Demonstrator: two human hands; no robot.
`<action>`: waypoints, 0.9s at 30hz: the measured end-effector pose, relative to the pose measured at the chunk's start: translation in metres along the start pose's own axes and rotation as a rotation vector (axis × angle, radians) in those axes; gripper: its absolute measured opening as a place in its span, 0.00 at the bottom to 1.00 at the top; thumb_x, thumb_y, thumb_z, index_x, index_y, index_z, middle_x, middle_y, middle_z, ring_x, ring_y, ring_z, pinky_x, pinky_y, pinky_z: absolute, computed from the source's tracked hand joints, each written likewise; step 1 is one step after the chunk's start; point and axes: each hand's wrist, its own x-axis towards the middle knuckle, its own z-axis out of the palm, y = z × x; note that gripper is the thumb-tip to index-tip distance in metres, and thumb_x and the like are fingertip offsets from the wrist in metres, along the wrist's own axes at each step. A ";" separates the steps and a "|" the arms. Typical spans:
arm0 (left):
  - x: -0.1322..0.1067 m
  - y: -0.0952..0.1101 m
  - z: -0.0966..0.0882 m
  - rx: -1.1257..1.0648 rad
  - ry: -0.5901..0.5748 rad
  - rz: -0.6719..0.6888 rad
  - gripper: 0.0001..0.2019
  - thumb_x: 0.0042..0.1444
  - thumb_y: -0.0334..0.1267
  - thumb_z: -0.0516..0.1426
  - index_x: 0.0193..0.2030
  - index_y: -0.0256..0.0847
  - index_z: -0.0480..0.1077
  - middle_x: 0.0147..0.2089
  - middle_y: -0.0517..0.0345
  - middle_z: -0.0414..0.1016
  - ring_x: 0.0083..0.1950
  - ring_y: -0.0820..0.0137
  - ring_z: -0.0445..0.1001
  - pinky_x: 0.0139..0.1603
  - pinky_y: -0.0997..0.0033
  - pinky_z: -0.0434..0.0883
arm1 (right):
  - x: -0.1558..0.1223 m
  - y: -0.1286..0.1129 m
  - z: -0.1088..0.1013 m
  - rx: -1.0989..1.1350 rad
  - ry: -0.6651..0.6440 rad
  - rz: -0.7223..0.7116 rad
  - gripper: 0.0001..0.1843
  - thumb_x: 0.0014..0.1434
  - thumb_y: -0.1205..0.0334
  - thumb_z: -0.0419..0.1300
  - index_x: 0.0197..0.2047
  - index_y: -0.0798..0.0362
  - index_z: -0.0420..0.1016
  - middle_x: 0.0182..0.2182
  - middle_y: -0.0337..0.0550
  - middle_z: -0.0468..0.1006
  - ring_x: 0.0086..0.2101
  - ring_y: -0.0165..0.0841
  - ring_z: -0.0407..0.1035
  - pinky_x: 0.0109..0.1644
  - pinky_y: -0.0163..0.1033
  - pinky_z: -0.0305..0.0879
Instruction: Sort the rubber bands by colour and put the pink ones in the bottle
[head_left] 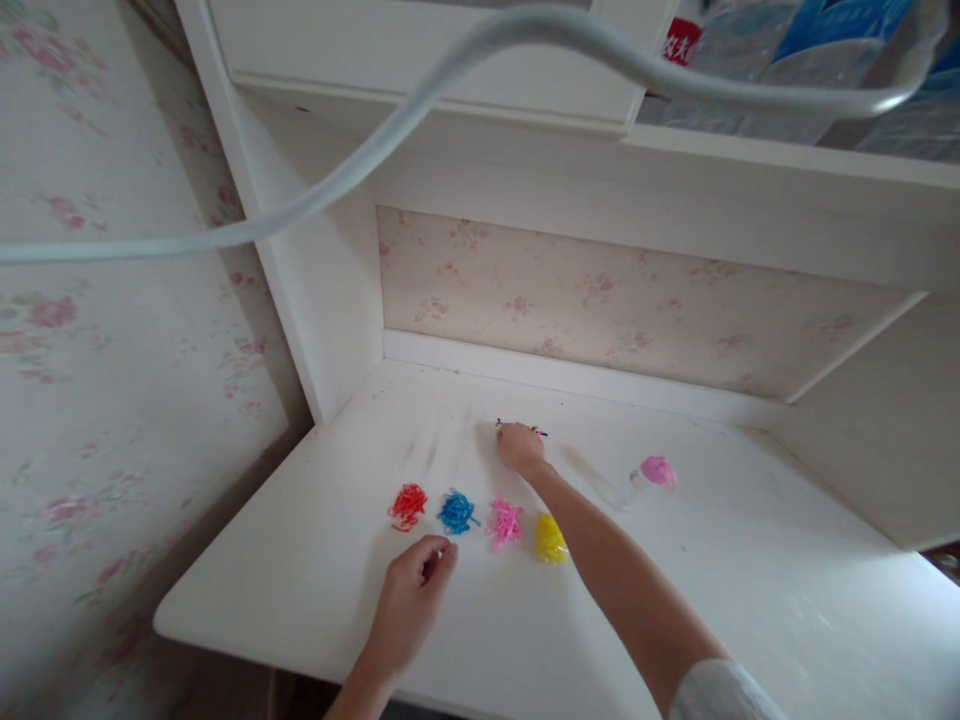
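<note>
My left hand [414, 592] is closed in a loose pinch over the front of the white desk, just below the blue pile. Anything between its fingertips is too small to make out. Farther back, my right hand [520, 448] is curled down at the desk surface, its fingertips hidden. Small multicoloured bits [538, 431] poke out past that hand on both sides. Between the hands lie piles of small loop-like bands: red bands [409, 506], blue bands [457, 511], pink bands [505, 523] and yellow bands [550, 540]. My right forearm passes over the edge of the yellow ones.
To the right, a small clear bag or container with a pink part [658, 471] lies on the white desk [720, 600]. A pale cable [360, 150] crosses close to the camera. Plastic bottles [817, 60] sit on the upper shelf. Flowered wallpaper [52, 400] covers the left wall.
</note>
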 end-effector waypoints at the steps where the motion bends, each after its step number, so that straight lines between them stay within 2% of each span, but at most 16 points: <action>1: 0.000 0.000 0.000 -0.002 0.001 -0.002 0.18 0.58 0.51 0.50 0.32 0.39 0.71 0.23 0.64 0.62 0.26 0.72 0.61 0.26 0.76 0.58 | -0.006 -0.001 0.000 0.016 0.005 -0.035 0.17 0.63 0.56 0.55 0.52 0.55 0.68 0.48 0.46 0.71 0.44 0.35 0.69 0.47 0.47 0.67; 6: -0.001 -0.003 0.002 -0.003 0.008 -0.004 0.16 0.58 0.49 0.51 0.33 0.39 0.71 0.23 0.64 0.62 0.25 0.74 0.61 0.26 0.77 0.58 | -0.046 -0.009 0.004 0.134 -0.024 -0.302 0.15 0.63 0.59 0.50 0.43 0.48 0.78 0.40 0.40 0.79 0.41 0.30 0.72 0.44 0.30 0.62; 8: -0.001 -0.004 0.002 0.005 0.004 -0.006 0.16 0.58 0.49 0.51 0.32 0.39 0.71 0.22 0.65 0.60 0.25 0.74 0.60 0.26 0.77 0.57 | -0.060 -0.013 0.008 0.162 -0.030 -0.370 0.16 0.62 0.58 0.49 0.43 0.45 0.78 0.39 0.37 0.80 0.39 0.29 0.72 0.41 0.28 0.61; 13: -0.001 -0.003 0.003 0.018 0.008 -0.008 0.16 0.59 0.50 0.50 0.32 0.39 0.70 0.23 0.65 0.60 0.25 0.74 0.59 0.25 0.77 0.57 | -0.078 -0.026 0.012 0.156 0.001 -0.394 0.14 0.57 0.60 0.52 0.33 0.47 0.80 0.32 0.40 0.80 0.34 0.33 0.72 0.35 0.31 0.59; 16: -0.002 -0.002 0.003 0.041 -0.002 -0.007 0.16 0.59 0.50 0.50 0.32 0.39 0.70 0.23 0.65 0.60 0.25 0.74 0.60 0.25 0.77 0.57 | -0.091 -0.021 0.004 0.171 0.048 -0.381 0.17 0.59 0.61 0.48 0.30 0.48 0.79 0.29 0.41 0.79 0.31 0.31 0.71 0.32 0.31 0.56; 19: -0.003 0.000 0.003 0.079 -0.017 0.009 0.17 0.59 0.50 0.50 0.32 0.39 0.70 0.23 0.64 0.62 0.25 0.74 0.62 0.26 0.77 0.58 | -0.113 0.000 -0.004 0.276 0.100 -0.365 0.21 0.63 0.58 0.44 0.32 0.49 0.77 0.24 0.38 0.76 0.26 0.28 0.67 0.29 0.30 0.54; 21: -0.003 0.001 0.003 0.116 -0.028 0.027 0.17 0.60 0.49 0.49 0.32 0.40 0.70 0.24 0.63 0.65 0.26 0.73 0.64 0.27 0.77 0.60 | -0.133 0.022 -0.001 0.458 0.129 -0.336 0.21 0.64 0.55 0.44 0.34 0.51 0.77 0.22 0.36 0.73 0.23 0.27 0.63 0.27 0.30 0.53; 24: -0.002 0.000 0.006 0.210 -0.053 0.058 0.17 0.61 0.48 0.47 0.34 0.41 0.71 0.25 0.61 0.70 0.26 0.72 0.67 0.28 0.77 0.63 | -0.166 0.064 0.022 0.688 0.172 -0.209 0.22 0.62 0.49 0.47 0.33 0.52 0.77 0.21 0.36 0.71 0.21 0.26 0.61 0.24 0.30 0.52; 27: 0.000 -0.002 0.012 0.358 -0.052 0.128 0.15 0.62 0.46 0.46 0.42 0.43 0.72 0.35 0.57 0.78 0.33 0.70 0.74 0.36 0.75 0.68 | -0.198 0.109 0.056 0.871 0.257 0.043 0.22 0.55 0.43 0.55 0.36 0.53 0.79 0.21 0.37 0.73 0.22 0.27 0.63 0.22 0.29 0.56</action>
